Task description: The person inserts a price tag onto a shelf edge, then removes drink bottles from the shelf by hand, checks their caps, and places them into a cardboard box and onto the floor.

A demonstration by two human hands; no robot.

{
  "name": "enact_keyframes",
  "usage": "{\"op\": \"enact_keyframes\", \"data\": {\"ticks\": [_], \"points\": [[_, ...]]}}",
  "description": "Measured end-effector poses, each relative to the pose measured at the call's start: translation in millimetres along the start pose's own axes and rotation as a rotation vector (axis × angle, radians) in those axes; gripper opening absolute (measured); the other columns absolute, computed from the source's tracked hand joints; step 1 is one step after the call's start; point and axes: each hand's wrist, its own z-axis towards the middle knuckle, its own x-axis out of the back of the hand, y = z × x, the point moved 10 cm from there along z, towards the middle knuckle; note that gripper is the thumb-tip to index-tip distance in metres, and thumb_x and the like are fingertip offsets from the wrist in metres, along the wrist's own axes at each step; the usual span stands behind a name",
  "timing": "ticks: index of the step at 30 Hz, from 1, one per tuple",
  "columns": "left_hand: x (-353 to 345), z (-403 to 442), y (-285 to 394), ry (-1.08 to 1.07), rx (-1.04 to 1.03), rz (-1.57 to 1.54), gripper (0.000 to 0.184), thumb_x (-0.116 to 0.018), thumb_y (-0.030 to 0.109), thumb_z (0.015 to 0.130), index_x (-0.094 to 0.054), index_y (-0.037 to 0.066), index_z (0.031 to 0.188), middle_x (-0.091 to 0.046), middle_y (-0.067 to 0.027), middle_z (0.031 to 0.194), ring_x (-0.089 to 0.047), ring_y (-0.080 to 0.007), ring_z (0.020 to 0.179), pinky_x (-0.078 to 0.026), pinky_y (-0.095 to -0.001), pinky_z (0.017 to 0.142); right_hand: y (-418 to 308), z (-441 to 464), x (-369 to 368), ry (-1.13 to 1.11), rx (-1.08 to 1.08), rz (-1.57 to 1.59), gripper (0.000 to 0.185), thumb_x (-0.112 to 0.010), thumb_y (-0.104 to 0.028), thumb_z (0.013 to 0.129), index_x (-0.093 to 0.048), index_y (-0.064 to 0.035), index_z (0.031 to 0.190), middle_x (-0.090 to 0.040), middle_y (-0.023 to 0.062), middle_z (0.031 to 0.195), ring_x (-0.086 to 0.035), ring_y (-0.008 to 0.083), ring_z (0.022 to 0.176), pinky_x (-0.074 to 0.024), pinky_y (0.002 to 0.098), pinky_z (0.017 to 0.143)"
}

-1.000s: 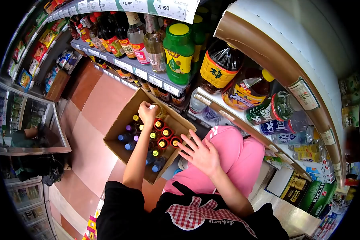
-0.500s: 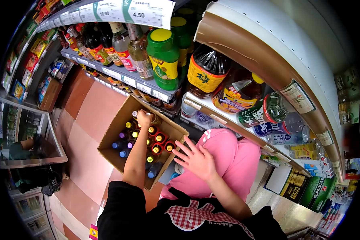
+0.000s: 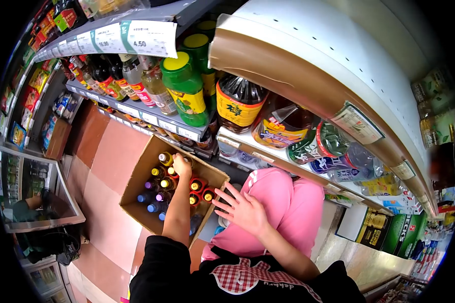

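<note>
A cardboard box (image 3: 136, 174) stands on the floor with several upright bottles inside, their caps yellow, purple, blue and red-ringed. My left hand (image 3: 182, 165) reaches into its far end, fingers closed on the upper part of a bottle that the hand mostly hides. Just left of those fingers is a yellow-capped bottle (image 3: 165, 158). Blue-capped bottles (image 3: 154, 207) occupy the near left part of the box. My right hand (image 3: 245, 209) holds nothing; its fingers are spread beside the box's right edge, in front of my pink trousers (image 3: 293, 212).
Ahead, a grey shelf (image 3: 159, 118) carries sauce bottles and a green, yellow-capped jug (image 3: 184, 91). A white shelf with a brown edge (image 3: 288, 76) overhangs large drink bottles at right. Left stands a glass-doored cabinet (image 3: 40, 187). Green cartons (image 3: 403, 235) sit at far right.
My left hand has moved slightly down and toward me within the box, and the yellow-capped bottle beside it now shows. My right hand stays spread. The view has shifted a little.
</note>
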Motion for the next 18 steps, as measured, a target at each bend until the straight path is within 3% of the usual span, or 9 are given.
{"op": "enact_keyframes", "data": {"ticks": [2,5,8,12,15,18], "points": [[1,2,2,-0.009,0.023,0.038,0.024,-0.064,0.002,0.074,-0.053,-0.001,0.095,-0.058,-0.0216,0.105,-0.062,-0.0445,0.09,-0.052,-0.0507,0.079,-3,-4,1,-0.002,0.015,-0.009,0.065,-0.041,-0.038,0.098,-0.018,-0.0175,0.155,-0.022,0.012,0.159,-0.026,0.0361,0.144,-0.0189,0.0492,0.118],[-3,2,-1,-0.033,0.054,0.088,0.034,-0.07,0.0,0.069,-0.052,0.001,0.097,-0.056,-0.021,0.108,-0.063,-0.0432,0.091,-0.053,-0.0493,0.077,-2,-4,-1,-0.038,0.006,0.001,0.064,-0.041,-0.038,0.098,-0.019,-0.0176,0.155,-0.022,0.0114,0.159,-0.027,0.0353,0.144,-0.0196,0.0486,0.118],[-2,-3,-6,-0.054,0.012,0.066,0.03,-0.072,0.01,0.071,-0.057,0.002,0.096,-0.059,-0.0198,0.105,-0.062,-0.0407,0.094,-0.051,-0.0486,0.079,1,-4,-15,-0.088,-0.01,-0.013,0.064,-0.041,-0.038,0.099,-0.019,-0.0176,0.155,-0.023,0.011,0.159,-0.027,0.0349,0.143,-0.02,0.0483,0.118],[38,-26,12,0.016,0.011,-0.03,0.038,-0.079,0.017,0.066,-0.064,0.004,0.099,-0.062,-0.0155,0.104,-0.062,-0.0372,0.091,-0.051,-0.046,0.078,8,-2,-28,-0.103,-0.025,-0.018,0.064,-0.041,-0.039,0.099,-0.019,-0.0176,0.155,-0.024,0.0115,0.159,-0.028,0.0346,0.143,-0.0205,0.0482,0.118],[86,-47,44,0.093,-0.08,-0.195,0.036,-0.078,0.012,0.07,-0.064,0.006,0.103,-0.061,-0.0126,0.106,-0.062,-0.0357,0.093,-0.051,-0.0447,0.077,12,-2,-43,-0.145,-0.033,-0.028,0.065,-0.042,-0.039,0.098,-0.02,-0.0173,0.155,-0.025,0.0123,0.158,-0.029,0.0346,0.142,-0.0212,0.0485,0.118],[147,-75,86,0.113,-0.103,-0.483,0.031,-0.075,0.007,0.074,-0.065,0.003,0.103,-0.064,-0.0109,0.099,-0.066,-0.0246,0.077,-0.052,-0.0369,0.072,11,-4,-56,-0.177,0.002,-0.064,0.067,-0.045,-0.039,0.097,-0.02,-0.0165,0.155,-0.026,0.0132,0.158,-0.03,0.0343,0.142,-0.0217,0.0486,0.118]]}}
